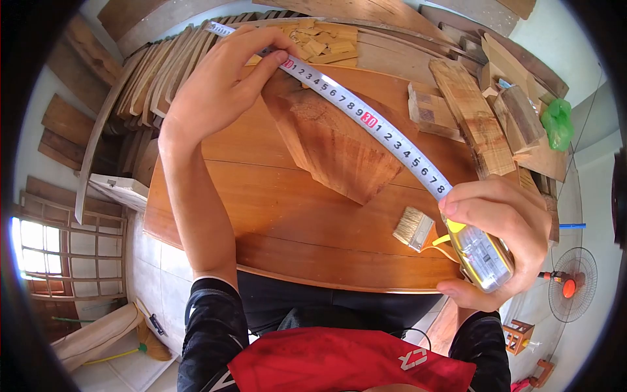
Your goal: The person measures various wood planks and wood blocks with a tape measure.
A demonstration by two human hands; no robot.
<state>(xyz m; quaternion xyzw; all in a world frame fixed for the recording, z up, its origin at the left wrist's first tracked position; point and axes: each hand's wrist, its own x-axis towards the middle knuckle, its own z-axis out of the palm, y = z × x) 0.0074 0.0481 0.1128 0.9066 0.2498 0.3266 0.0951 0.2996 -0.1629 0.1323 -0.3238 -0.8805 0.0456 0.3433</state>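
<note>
My right grip (486, 245) is clamped around the tape measure's case (484, 258), just off the surface's (307, 255) near right corner. The blade (353, 101) runs out from it, over the wooden piece (339, 140), to my left grip (228, 75), its thumb and forefinger pinched together on the blade by the far edge.

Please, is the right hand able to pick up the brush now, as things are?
Probably not without first freeing itself: the right hand is wrapped around the case of the tape measure. The brush itself looks close, its bristles uncovered.
</note>
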